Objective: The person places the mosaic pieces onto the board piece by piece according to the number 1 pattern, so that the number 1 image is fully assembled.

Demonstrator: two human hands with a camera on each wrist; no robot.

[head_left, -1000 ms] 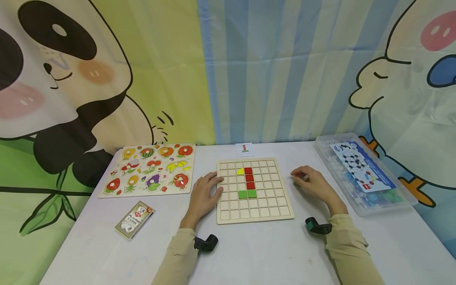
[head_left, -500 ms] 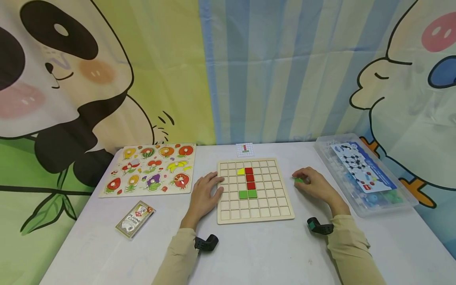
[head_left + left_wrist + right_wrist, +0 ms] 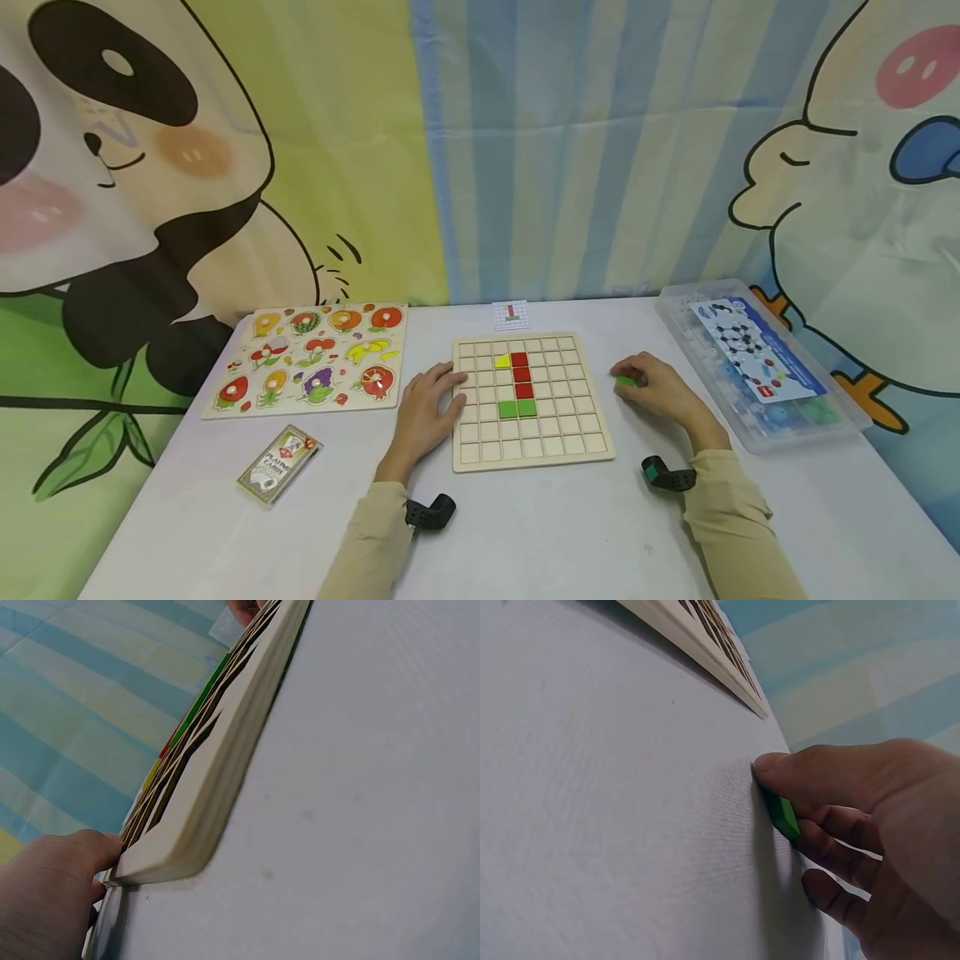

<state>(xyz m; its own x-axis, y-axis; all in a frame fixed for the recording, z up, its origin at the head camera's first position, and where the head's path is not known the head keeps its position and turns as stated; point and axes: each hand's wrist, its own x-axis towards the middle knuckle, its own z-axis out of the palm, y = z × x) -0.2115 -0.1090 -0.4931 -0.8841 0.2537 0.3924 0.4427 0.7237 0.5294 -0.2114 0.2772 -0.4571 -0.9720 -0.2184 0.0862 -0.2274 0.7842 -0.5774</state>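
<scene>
In the head view a wooden grid board [image 3: 534, 464] lies mid-table. On it sit red tiles [image 3: 522, 389] in a column, a yellow piece [image 3: 502, 362] with a curved edge beside the top one, and two green tiles [image 3: 517, 408] at the foot. My left hand [image 3: 426, 415] rests along the board's left edge, thumb [image 3: 94, 849] touching the corner in the left wrist view. Right of the board, my right hand [image 3: 660, 390] pinches a loose green tile [image 3: 781, 814] between thumb and fingers, close over the tabletop; the fingers partly cover it.
Behind the board lies a small pattern card [image 3: 511, 315]. A fruit puzzle board [image 3: 300, 408] and a playing card box [image 3: 279, 465] are at the left. A clear plastic case [image 3: 810, 429] with a printed label stands at the right, and a cartoon curtain [image 3: 525, 150] hangs behind.
The green tile in my right hand, almost covered by the fingers a second ago, now shows more. The left hand stays at the board edge and the tiles on the board are unchanged.
</scene>
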